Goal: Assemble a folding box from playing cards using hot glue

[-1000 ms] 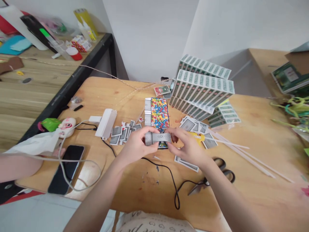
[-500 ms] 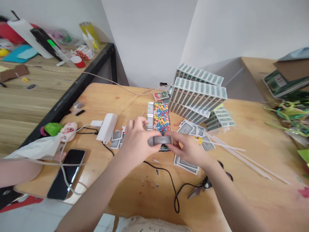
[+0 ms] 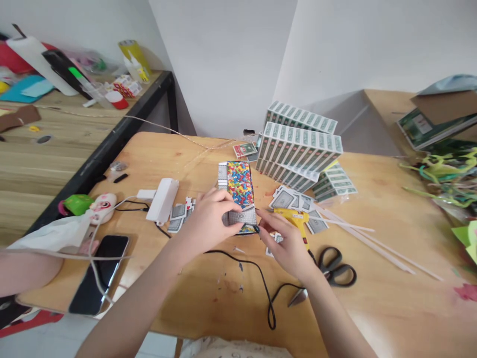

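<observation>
Far left, side tabletop [image 3: 22, 154], planked, dark-edged, carrying a white roll [image 3: 40, 67], a red-topped jar [image 3: 117, 100] and small bottles [image 3: 137, 68]. Below it, at the edge of view, part of another person's bare limb [image 3: 30, 266]; arm or leg unclear. Main tabletop [image 3: 201, 293], left end: a crumpled white tissue [image 3: 48, 233], a dark-screened phone [image 3: 100, 273] lying aslant under a pale cable, a green toy [image 3: 78, 204] just beside a white-faced one. Next right, a white power block [image 3: 163, 201], then loose cards [image 3: 177, 217], mostly backs up, partly hidden by the left hand [image 3: 237, 218]. That hand pinches a grey-patterned strip [image 3: 246, 217] between thumb and fingers, at the strip's left part. Strip sits crosswise at the near end of a multicoloured panel [image 3: 240, 181], which lies mid-tabletop, grey card pieces along its left side. Right hand [image 3: 258, 220] at the strip's right end, thumb and fingers slightly parted; cannot tell whether it holds anything. Close by that hand, a yellow glue gun [image 3: 288, 215], cards around it. Behind, card packs [image 3: 298, 149] stand in tight rows. Black-handled scissors [image 3: 327, 272] lie partly under the right forearm. Pale sticks [image 3: 365, 238] stretch off rightward. Far right, an open box [image 3: 421, 124].
</observation>
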{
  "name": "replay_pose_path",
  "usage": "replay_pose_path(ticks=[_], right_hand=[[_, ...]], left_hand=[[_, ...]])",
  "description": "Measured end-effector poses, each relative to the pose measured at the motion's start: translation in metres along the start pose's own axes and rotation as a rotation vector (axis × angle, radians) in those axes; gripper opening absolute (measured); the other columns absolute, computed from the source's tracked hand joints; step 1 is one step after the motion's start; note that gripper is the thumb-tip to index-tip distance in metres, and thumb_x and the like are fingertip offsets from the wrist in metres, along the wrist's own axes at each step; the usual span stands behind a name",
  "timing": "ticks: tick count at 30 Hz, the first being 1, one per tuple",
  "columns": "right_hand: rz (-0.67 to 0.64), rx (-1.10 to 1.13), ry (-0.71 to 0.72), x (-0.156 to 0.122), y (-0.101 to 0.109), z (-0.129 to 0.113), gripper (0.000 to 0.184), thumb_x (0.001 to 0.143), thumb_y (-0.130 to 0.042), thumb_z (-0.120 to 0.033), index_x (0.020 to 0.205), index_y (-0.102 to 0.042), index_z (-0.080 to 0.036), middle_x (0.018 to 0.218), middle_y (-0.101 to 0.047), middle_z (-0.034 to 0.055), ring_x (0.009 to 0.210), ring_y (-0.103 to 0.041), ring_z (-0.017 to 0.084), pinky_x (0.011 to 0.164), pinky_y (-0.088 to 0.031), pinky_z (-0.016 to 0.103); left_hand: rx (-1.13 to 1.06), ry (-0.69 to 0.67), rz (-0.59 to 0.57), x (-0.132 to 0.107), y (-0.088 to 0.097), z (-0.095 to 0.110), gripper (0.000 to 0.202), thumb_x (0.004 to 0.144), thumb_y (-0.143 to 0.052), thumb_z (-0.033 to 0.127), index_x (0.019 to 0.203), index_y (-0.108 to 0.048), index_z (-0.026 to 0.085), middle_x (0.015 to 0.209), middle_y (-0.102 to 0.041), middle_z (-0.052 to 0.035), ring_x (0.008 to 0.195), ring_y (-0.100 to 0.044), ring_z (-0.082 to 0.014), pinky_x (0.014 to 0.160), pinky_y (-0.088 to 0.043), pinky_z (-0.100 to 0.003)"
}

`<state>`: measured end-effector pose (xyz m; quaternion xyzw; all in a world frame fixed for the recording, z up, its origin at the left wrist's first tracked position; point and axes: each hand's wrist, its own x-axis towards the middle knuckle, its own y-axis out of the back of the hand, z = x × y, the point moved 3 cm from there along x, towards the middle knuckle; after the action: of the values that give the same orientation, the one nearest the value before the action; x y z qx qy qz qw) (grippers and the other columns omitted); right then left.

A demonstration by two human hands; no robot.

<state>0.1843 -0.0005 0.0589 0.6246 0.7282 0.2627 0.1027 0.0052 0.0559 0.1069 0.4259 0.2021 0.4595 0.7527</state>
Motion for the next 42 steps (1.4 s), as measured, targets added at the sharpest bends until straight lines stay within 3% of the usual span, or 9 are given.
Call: replay_pose_path(ticks=[6,10,13,15,18,21,27,32,42], right_hand=[[-0.006,-0.235,0.033,-0.006,-0.008,-0.011,0.042,0.093,-0.049,-0.032,0.132,-0.049,-0.018,0.091,-0.061,0.0095,0.08,-0.063,0.022,0.073,-0.056,0.038],[-0.094,-0.213,0.022,0.004,0.0,-0.009,0.039,0.093,-0.049,-0.031,0.131,-0.049,-0.02,0.104,-0.061,0.0117,0.076,-0.064,0.02,0.076,-0.056,0.039],[-0.139,-0.147,0.021,0.009,0.013,-0.004,0.038,0.092,-0.051,-0.03,0.129,-0.052,-0.022,0.102,-0.062,0.009,0.079,-0.065,0.018,0.076,-0.055,0.036],[-0.053,-0.164,-0.053,0.006,0.027,0.005,0.032,0.09,-0.054,-0.034,0.119,-0.058,-0.021,0.095,-0.064,0.0073,0.077,-0.065,0.018,0.073,-0.055,0.034],[0.173,-0.303,-0.333,-0.015,0.047,0.032,0.025,0.089,-0.052,-0.042,0.091,-0.064,-0.02,0.083,-0.065,0.0062,0.068,-0.062,0.019,0.064,-0.052,0.034],[0.24,-0.518,-0.55,-0.044,0.05,0.065,0.035,0.086,-0.049,-0.053,0.089,-0.06,-0.02,0.083,-0.066,0.0077,0.074,-0.063,0.024,0.064,-0.05,0.037],[0.328,-0.772,-0.592,-0.061,0.025,0.102,0.055,0.081,-0.048,-0.06,0.101,-0.056,-0.01,0.098,-0.061,0.0227,0.095,-0.055,0.037,0.079,-0.043,0.049],[0.371,-0.819,-0.59,-0.054,0.016,0.105,0.059,0.079,-0.053,-0.058,0.106,-0.055,-0.006,0.098,-0.059,0.0236,0.097,-0.053,0.037,0.081,-0.042,0.048],[0.472,-0.794,-0.658,-0.051,0.012,0.104,0.058,0.071,-0.06,-0.05,0.106,-0.058,-0.004,0.096,-0.062,0.0231,0.093,-0.056,0.037,0.08,-0.044,0.045]], left_hand=[[-0.06,-0.068,0.049,0.0,0.0,-0.006,0.015,0.069,-0.072,0.024,0.083,-0.07,0.021,0.096,-0.059,-0.0044,0.098,-0.056,-0.0223,0.09,-0.044,-0.039],[-0.082,-0.047,0.129,-0.006,-0.007,-0.004,0.015,0.07,-0.07,0.024,0.085,-0.069,0.019,0.097,-0.059,-0.0055,0.097,-0.056,-0.0219,0.088,-0.046,-0.039],[-0.075,-0.017,0.204,-0.011,-0.014,0.001,0.014,0.072,-0.068,0.023,0.085,-0.068,0.018,0.095,-0.059,-0.0064,0.095,-0.056,-0.0226,0.087,-0.046,-0.041],[-0.06,0.0,0.249,-0.015,-0.017,0.005,0.013,0.072,-0.068,0.023,0.084,-0.068,0.018,0.093,-0.059,-0.0067,0.095,-0.056,-0.0233,0.087,-0.046,-0.042],[-0.028,0.02,0.289,-0.018,-0.02,0.01,0.011,0.071,-0.068,0.022,0.081,-0.066,0.017,0.091,-0.059,-0.0067,0.092,-0.056,-0.0234,0.085,-0.046,-0.042],[0.003,0.025,0.311,-0.021,-0.021,0.015,0.01,0.072,-0.067,0.022,0.08,-0.065,0.015,0.086,-0.059,-0.0067,0.086,-0.056,-0.0221,0.08,-0.048,-0.038],[0.123,0.055,0.243,-0.019,-0.023,0.024,0.018,0.075,-0.067,0.026,0.089,-0.067,0.015,0.085,-0.063,-0.006,0.089,-0.056,-0.0244,0.08,-0.049,-0.038],[0.133,0.12,0.233,-0.018,-0.025,0.025,0.025,0.075,-0.068,0.028,0.096,-0.069,0.015,0.09,-0.065,-0.0073,0.092,-0.057,-0.0262,0.083,-0.05,-0.041],[0.082,0.063,0.217,-0.011,-0.026,0.025,0.022,0.074,-0.066,0.024,0.093,-0.069,0.013,0.086,-0.065,-0.0066,0.089,-0.057,-0.0243,0.083,-0.05,-0.039]])
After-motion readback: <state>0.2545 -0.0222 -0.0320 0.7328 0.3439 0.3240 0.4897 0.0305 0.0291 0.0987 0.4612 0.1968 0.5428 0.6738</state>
